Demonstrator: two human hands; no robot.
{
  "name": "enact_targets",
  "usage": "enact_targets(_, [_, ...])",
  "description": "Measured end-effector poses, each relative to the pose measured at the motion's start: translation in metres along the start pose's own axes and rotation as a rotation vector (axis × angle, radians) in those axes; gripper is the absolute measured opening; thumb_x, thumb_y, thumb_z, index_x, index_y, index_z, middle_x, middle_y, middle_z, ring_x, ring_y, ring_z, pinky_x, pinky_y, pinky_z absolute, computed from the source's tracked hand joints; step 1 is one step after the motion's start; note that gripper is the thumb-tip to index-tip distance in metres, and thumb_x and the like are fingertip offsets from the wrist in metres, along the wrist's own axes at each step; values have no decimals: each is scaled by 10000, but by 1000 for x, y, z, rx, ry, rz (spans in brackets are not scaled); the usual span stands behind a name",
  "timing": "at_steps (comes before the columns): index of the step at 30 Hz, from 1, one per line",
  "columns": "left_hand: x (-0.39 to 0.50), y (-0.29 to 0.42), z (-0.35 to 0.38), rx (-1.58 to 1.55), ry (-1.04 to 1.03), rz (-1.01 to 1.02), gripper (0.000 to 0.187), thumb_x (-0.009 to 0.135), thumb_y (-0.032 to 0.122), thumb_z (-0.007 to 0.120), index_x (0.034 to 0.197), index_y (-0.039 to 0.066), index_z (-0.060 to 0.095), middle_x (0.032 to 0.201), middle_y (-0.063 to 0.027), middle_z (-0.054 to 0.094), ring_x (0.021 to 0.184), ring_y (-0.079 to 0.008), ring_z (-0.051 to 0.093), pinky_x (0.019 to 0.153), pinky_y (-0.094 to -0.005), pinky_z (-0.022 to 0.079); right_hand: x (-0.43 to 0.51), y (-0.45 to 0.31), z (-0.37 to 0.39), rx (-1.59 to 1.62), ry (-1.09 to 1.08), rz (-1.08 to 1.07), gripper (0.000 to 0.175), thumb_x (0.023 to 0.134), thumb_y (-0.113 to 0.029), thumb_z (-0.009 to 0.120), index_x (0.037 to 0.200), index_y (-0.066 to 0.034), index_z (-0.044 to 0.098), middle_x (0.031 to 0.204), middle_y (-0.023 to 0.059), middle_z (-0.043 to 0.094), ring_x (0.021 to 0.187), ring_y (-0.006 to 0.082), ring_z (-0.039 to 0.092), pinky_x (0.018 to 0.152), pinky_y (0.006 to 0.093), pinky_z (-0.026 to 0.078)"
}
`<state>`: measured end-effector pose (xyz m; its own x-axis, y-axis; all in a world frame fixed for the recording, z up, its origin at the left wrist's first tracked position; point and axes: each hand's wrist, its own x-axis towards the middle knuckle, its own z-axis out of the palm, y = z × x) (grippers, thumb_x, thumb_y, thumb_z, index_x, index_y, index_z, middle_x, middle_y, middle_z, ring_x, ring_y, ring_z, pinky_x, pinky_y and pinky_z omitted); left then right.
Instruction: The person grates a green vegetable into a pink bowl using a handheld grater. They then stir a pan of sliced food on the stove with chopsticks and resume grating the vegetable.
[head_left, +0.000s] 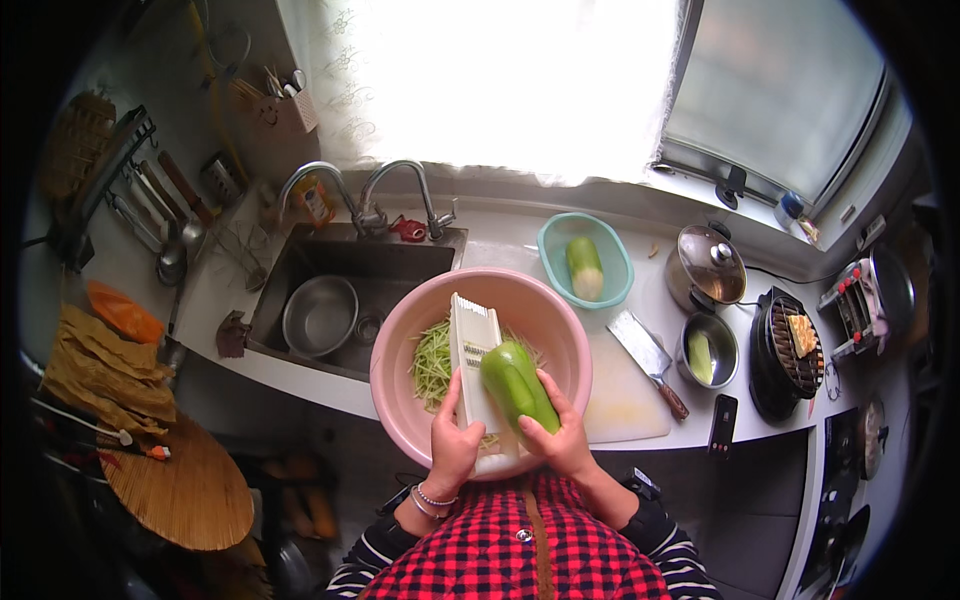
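Note:
My left hand (456, 448) grips the lower part of a white plastic grater (474, 367), which is tilted inside a large pink basin (574, 352). My right hand (559, 439) holds a thick green radish (517, 386) against the grater's face. Thin pale green shreds (433, 365) lie in the basin, mostly to the left of the grater. Behind the basin, a turquoise plastic basket (547, 259) holds another green radish piece (584, 268). A cleaver (637, 341) with a wooden handle lies to the right, partly on a white cutting board (622, 409).
At left is a steel sink (300, 251) with a metal bowl (320, 315) inside. To the right stand a lidded pot (686, 259), a small steel bowl (690, 375) with a green piece, a phone (722, 426) and a round grill (772, 375) with food on it.

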<state>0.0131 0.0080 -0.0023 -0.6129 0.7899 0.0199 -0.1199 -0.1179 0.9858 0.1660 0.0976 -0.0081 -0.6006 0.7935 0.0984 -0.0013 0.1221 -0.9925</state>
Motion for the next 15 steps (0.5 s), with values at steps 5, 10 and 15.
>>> enact_targets(5, [2, -7, -2, 89, 28, 23, 767, 720, -104, 485, 1463, -61, 302, 1405, -203, 455, 1286, -249, 461, 1064, -313, 369, 3, 0, 5, -172, -112, 50, 740, 817, -209, 716, 1441, -12, 370, 1327, 188, 468, 1239, 273, 476, 1053, 357, 365])
enact_targets(10, [-12, -8, 6, 263, -20, 86, 761, 730, -65, 492, 1466, -59, 300, 1417, -212, 449, 1310, -237, 437, 1079, -307, 347, 38, 0, 12, -289, 73, -135, 711, 806, -227, 714, 1424, -44, 414, 1071, 183, 540, 969, 286, 578, 867, 371, 467])
enact_targets(15, [-6, -3, -2, 184, -13, 73, 760, 727, -78, 481, 1465, -60, 300, 1398, -207, 467, 1310, -240, 441, 1080, -311, 347, 50, -4, 13, -263, 45, -156, 696, 811, -207, 714, 1421, -49, 419, 1122, 194, 544, 1038, 294, 580, 914, 368, 461])
